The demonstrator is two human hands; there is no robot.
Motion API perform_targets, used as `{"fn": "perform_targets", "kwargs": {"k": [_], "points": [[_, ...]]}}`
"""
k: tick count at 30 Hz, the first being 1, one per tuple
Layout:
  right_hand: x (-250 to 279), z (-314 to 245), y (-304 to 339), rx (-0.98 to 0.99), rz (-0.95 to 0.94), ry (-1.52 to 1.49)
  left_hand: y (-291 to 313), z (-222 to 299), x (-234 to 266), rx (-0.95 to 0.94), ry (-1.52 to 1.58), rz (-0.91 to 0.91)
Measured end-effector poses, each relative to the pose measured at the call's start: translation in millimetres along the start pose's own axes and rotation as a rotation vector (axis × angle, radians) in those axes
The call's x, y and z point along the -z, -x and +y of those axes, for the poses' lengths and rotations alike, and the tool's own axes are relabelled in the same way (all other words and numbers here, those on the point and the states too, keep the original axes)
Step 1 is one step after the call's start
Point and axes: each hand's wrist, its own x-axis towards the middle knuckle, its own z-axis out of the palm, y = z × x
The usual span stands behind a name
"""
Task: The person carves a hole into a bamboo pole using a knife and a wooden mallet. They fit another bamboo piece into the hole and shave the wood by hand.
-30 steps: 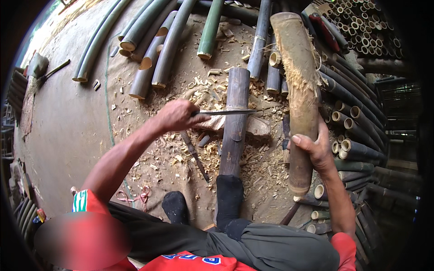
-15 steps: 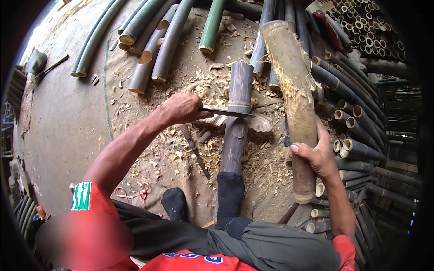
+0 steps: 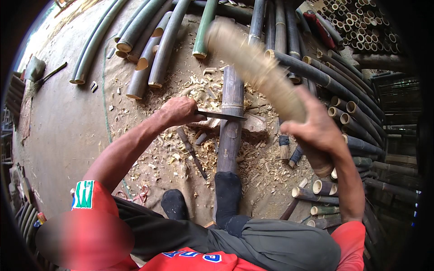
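Note:
My left hand (image 3: 180,110) is closed round the handle of a knife (image 3: 220,115). Its dark blade lies across a grey-brown bamboo pole (image 3: 229,147), just below a node ring. A pale wooden block (image 3: 254,123) lies under the pole, and my black-socked foot (image 3: 227,192) rests on the pole's near end. In my right hand (image 3: 318,124), smeared by motion, is a thick, pale bamboo club (image 3: 253,65). The club is raised and slants to the upper left, apart from the knife. A slim, dark-handled tool (image 3: 192,152) lies on the ground left of the pole.
Wood chips (image 3: 181,167) are scattered over the ground cloth. Long bamboo poles (image 3: 169,45) lie at the far side, with more poles (image 3: 350,86) stacked on the right. Short cut pieces (image 3: 316,192) lie near my right arm. My other socked foot (image 3: 175,204) stands left of the pole.
My right hand has swung the club from nearly upright to a leftward slant, its top now closer above the pole. The knife stays across the pole in my left hand.

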Motion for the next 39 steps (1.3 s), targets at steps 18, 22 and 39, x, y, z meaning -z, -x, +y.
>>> {"fn": "perform_targets", "kwargs": {"k": [18,22,39], "points": [[-4.6,7.9,-9.5,0.245,0.512,-0.274,-14.2,-8.7,-8.7,-0.067,0.058,-0.039],[-112.2,52.0,-18.9,-0.282,-0.304,0.249,-21.7,-13.2,-7.3,-0.101,0.096,-0.085],[-46.4,66.1,21.9,-0.387,0.062,-0.934,23.5,17.8,-20.2,-0.074,-0.341,0.270]]}}
